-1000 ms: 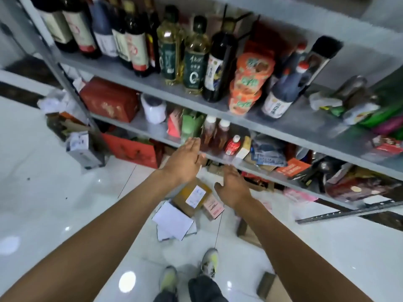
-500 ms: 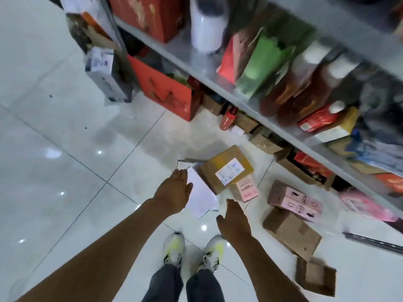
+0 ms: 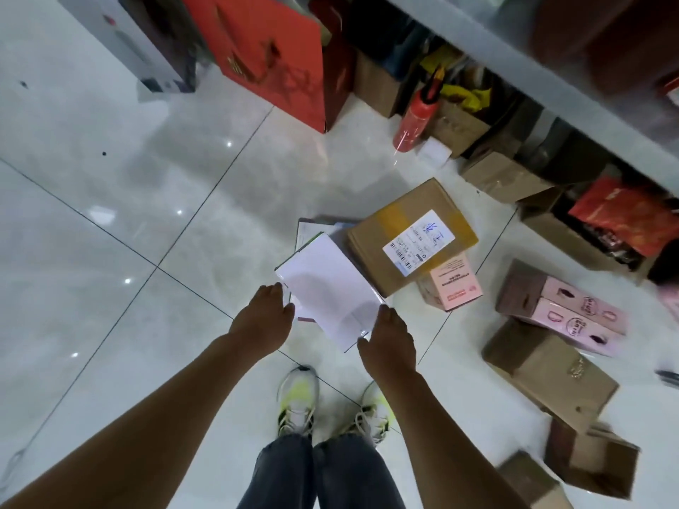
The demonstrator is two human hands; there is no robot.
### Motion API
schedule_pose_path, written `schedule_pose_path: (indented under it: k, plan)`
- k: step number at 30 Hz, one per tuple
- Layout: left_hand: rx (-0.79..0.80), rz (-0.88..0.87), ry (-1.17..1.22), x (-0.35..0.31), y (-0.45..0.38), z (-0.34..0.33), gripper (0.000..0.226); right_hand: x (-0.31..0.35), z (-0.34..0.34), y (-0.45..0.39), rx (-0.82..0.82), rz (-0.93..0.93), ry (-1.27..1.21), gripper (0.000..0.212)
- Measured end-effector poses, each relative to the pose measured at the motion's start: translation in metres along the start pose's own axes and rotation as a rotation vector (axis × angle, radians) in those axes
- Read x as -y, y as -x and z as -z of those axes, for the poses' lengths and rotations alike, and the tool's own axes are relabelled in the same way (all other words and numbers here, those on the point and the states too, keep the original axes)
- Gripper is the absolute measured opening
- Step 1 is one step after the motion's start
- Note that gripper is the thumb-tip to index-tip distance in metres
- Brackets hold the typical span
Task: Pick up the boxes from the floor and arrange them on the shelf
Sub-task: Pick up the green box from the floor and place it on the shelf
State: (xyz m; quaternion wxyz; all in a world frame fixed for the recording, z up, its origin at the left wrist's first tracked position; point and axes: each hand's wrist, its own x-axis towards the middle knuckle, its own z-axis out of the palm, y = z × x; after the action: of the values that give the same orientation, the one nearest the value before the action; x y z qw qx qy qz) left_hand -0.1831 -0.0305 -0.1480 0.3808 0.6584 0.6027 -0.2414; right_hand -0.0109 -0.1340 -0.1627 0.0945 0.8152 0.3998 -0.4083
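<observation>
To the far left the tiled floor (image 3: 110,222) lies bare and glossy, a broad open stretch crossed only by dark grout lines. At the upper left a white and dark carton (image 3: 147,42) stands on the floor, cut off by the top edge, and just right of it a red gift box (image 3: 272,56) stands upright, its top also out of view.

The left hand (image 3: 262,321) hangs over the floor with fingers straight and loose, holding nothing, its fingertips at the left edge of the flat white box (image 3: 327,292). That box lies on the floor, tilted on top of other flat items of which only slivers show. The right hand (image 3: 387,343) is likewise relaxed and unclenched at the box's near right corner; whether either hand actually touches it I cannot tell. Below them are two sneakers (image 3: 297,402) and dark trouser legs.

Right of the white box sits a brown labelled carton (image 3: 408,233), resting partly on a small pink box (image 3: 453,288). Further right lie a long pink box (image 3: 566,310), a plain brown carton (image 3: 547,372) and two more brown boxes clipped by the bottom edge.

The grey shelf edge (image 3: 551,79) runs diagonally across the upper right, blurred, and hides most of what stands beneath it: a red bottle (image 3: 413,123), cardboard cartons and a red packet, all crowded and hard to make out
</observation>
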Motion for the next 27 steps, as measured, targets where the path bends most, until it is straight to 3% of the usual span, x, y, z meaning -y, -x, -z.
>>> schedule_pose_path:
  k: [8, 14, 16, 20, 27]
  plan:
    - [0.021, 0.068, 0.057, 0.025, -0.013, -0.025, 0.054, 0.034, -0.029, -0.033, -0.119, -0.043, -0.093, 0.105]
    - [-0.174, -0.213, -0.091, 0.017, -0.049, -0.015, 0.063, 0.012, -0.04, -0.054, -0.164, -0.253, -0.345, 0.099]
    - [-0.208, -0.21, -0.056, 0.009, -0.061, -0.01, 0.066, 0.004, -0.042, -0.058, -0.113, -0.329, -0.488, 0.102]
    - [-0.056, -0.163, 0.037, 0.01, -0.08, -0.009, 0.075, -0.002, -0.038, -0.061, 0.008, -0.488, -0.834, 0.073]
    - [-0.027, -0.111, 0.11, 0.021, -0.063, -0.014, 0.08, -0.01, -0.043, -0.046, 0.103, -0.537, -0.924, 0.053]
